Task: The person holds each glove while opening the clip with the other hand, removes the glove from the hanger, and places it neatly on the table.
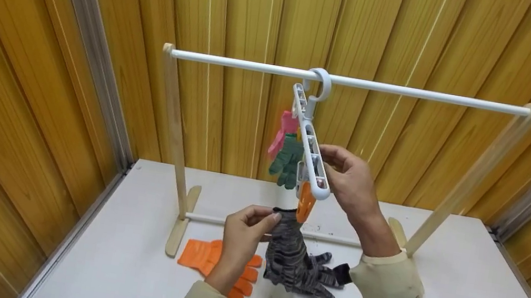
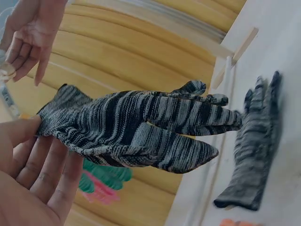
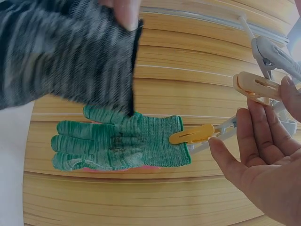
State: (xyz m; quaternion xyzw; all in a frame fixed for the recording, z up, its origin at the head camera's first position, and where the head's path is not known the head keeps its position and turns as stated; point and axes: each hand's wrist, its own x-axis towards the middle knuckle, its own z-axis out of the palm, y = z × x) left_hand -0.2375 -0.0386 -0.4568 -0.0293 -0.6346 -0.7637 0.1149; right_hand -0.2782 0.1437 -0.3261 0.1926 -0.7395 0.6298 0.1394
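Left hand (image 1: 241, 233): grip closed, thumb and fingertips pinching the cuff of a gray striped glove (image 1: 286, 237), held up above the tabletop (image 1: 120, 259). Orange glove (image 1: 198, 253) lies nearer the tabletop's left edge; second gray glove (image 2: 254, 146) lies beneath the held one. Right hand (image 1: 353, 184): grip narrowed, pinching an orange clip (image 1: 306, 202) at the hanger's (image 1: 306, 122) near end. Beyond, green glove (image 1: 287, 160) hangs from a yellow clip (image 3: 190, 135), pink glove (image 1: 286, 123) behind it.
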